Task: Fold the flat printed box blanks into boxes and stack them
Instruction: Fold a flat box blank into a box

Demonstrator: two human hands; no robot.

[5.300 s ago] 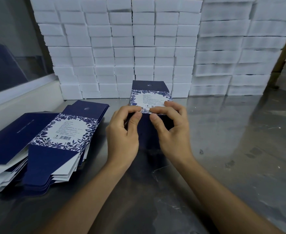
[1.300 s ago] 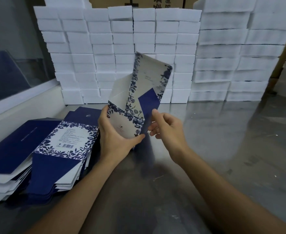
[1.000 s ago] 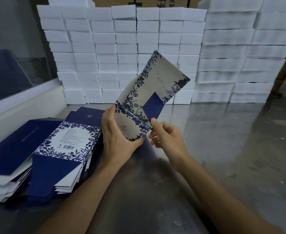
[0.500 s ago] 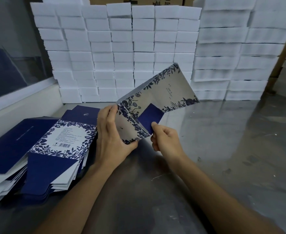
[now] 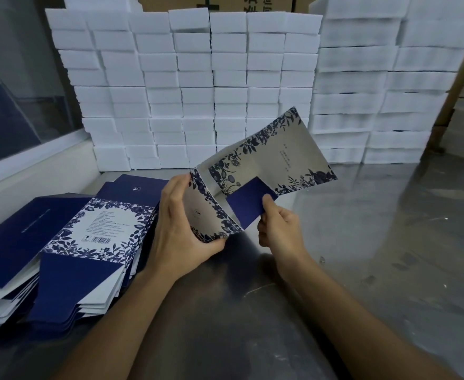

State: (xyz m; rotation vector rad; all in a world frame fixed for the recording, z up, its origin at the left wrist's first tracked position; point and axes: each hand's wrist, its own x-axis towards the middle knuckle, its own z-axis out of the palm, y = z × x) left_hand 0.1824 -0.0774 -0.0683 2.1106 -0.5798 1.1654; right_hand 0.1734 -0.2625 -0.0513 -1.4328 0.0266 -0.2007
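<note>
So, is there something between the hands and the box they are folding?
Nothing visible. The left hand grips the box at its near end, and the right hand pinches its dark blue flap directly. The box is held up above the metal table.

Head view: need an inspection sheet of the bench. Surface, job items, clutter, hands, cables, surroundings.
Surface: grey metal table, scuffed, with pale specks.
Job's things: one box blank held up off the table, partly opened, its blue flap hanging out; pile of flat blanks at the left, barcode panel on top.
Clutter: nothing seen beyond the specks.
Hands: left hand has its grip on the blank's lower end; right hand pinches the blue flap.
Cables: nothing seen.
Surroundings: wall of stacked white blocks behind; brown carton above them; glass partition at the left.
</note>
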